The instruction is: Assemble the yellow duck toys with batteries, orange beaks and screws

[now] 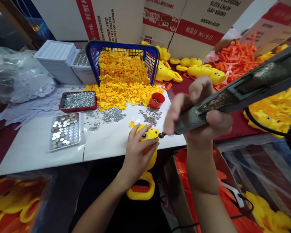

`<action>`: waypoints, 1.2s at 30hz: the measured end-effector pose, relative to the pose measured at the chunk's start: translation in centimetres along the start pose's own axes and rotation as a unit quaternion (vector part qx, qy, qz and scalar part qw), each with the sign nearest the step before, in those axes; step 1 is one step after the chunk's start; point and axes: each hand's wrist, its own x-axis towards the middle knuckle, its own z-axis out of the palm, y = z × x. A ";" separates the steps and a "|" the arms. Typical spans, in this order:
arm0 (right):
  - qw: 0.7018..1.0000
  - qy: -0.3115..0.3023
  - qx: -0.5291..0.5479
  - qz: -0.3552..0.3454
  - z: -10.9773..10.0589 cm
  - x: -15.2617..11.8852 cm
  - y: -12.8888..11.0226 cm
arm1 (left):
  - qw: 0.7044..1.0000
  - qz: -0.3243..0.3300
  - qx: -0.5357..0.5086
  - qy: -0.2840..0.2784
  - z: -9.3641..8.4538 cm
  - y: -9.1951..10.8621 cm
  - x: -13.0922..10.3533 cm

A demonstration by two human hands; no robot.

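Note:
My left hand (139, 153) presses down over a yellow plastic duck toy (151, 164), its fingers wrapped across the head near the printed eye. The toy lies at the table's front edge, its loop handle (140, 192) with an orange grip hanging over my lap. In my right hand (199, 110) is a dark, worn electric screwdriver (223, 98), gripped near its front end and tilted up to the right. Its tip meets or nearly meets the toy's head beside my left fingertips; contact is hard to make out. A small yellow part (132, 124) lies just behind the toy.
A blue basket (92, 61) spills small yellow parts (123, 90) onto the white table sheet (106, 142). Loose screws (113, 115), a red screw tray (78, 100), a red cup (157, 99) and a tray of button cells (65, 131) surround the work spot. More duck toys (203, 71) lie behind.

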 end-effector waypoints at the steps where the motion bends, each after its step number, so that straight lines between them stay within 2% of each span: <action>1: 1.000 -0.004 0.000 -0.001 0.0 -0.3 0.0 | 1.000 0.002 0.003 0.002 0.1 0.0 0.0; 5: 0.995 0.079 -0.050 -0.036 0.5 -1.7 -0.7 | 1.000 0.006 0.008 0.009 0.2 0.1 -0.1; 11: 0.978 0.177 -0.110 -0.019 1.7 -3.2 -1.2 | 1.000 0.006 0.009 0.000 -0.1 0.2 0.0; 23: 0.967 0.223 -0.124 -0.026 2.7 -3.8 -0.6 | 1.000 0.013 0.016 -0.013 -0.2 0.0 0.0; 31: 0.945 0.286 -0.161 -0.019 4.4 -3.7 -1.3 | 0.999 0.025 0.028 -0.010 -0.2 -0.6 -0.3; 36: 0.930 0.333 -0.149 -0.049 4.9 -3.6 -1.2 | 0.999 0.034 0.029 -0.012 -0.2 -0.7 -0.4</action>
